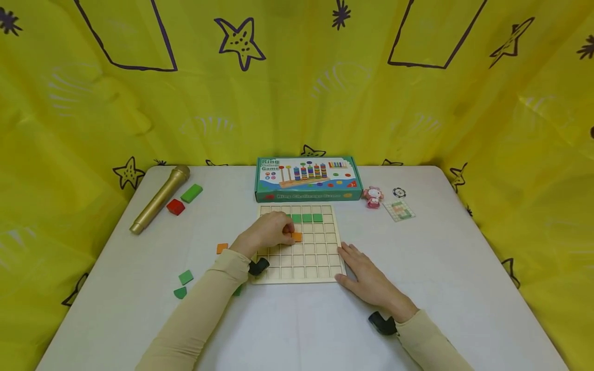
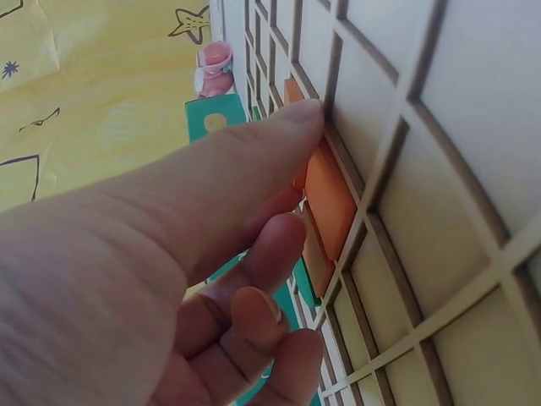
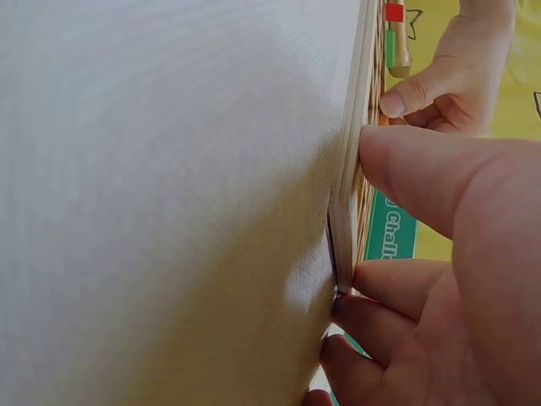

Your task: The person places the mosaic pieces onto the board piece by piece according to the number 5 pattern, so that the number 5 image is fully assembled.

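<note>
A pale wooden grid board lies on the white table, with a row of green tiles near its far side. My left hand reaches over it, thumb and forefinger pinching an orange tile at the grid. Close up in the left wrist view, several orange tiles sit by the thumb, partly hidden by the fingers. My right hand rests against the board's right edge; in the right wrist view its thumb and fingers touch that edge.
Left of the board lie an orange tile, a green square and a green rounded piece. Farther back are a gold microphone, red block, green block, game box, pink figurine, chip and pattern card.
</note>
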Tool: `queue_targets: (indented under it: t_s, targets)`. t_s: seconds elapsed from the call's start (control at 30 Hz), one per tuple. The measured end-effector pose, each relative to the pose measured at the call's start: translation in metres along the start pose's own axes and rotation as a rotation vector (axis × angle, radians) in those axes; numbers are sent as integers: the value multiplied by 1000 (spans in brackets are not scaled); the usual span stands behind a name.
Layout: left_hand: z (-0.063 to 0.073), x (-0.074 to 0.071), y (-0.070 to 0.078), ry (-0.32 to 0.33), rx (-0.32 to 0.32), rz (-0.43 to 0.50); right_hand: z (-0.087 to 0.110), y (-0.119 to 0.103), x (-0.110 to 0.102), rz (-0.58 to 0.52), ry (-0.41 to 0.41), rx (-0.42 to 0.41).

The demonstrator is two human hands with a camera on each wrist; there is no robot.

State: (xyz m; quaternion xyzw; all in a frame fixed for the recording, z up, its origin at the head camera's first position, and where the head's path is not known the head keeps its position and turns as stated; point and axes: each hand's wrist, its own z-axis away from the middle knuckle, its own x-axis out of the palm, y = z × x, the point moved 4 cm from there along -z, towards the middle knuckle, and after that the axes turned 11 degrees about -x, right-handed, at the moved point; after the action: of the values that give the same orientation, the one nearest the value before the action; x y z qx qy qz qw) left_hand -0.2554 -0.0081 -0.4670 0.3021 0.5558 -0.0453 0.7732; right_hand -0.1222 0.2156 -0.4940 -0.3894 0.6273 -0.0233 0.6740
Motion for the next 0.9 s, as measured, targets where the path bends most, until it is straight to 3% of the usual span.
queue_targets:
  t_s: [0.33,0.5,0.57,0.7,0.9]
  targets:
    - [-1,2,-1,-11,0,41,1,1,0,-19,-1,10]
    - [6,-8,-12,20,29,99,1,0,0,-20,0,9]
    - [10,-15,-22,29,25,125,1,0,0,-20,1,10]
    - [24,-25,-53,19,-56,157,0,0,-1,-20,3,12]
    - [62,-36,-105,-21,-198,224,1,-1,1,-32,-7,22]
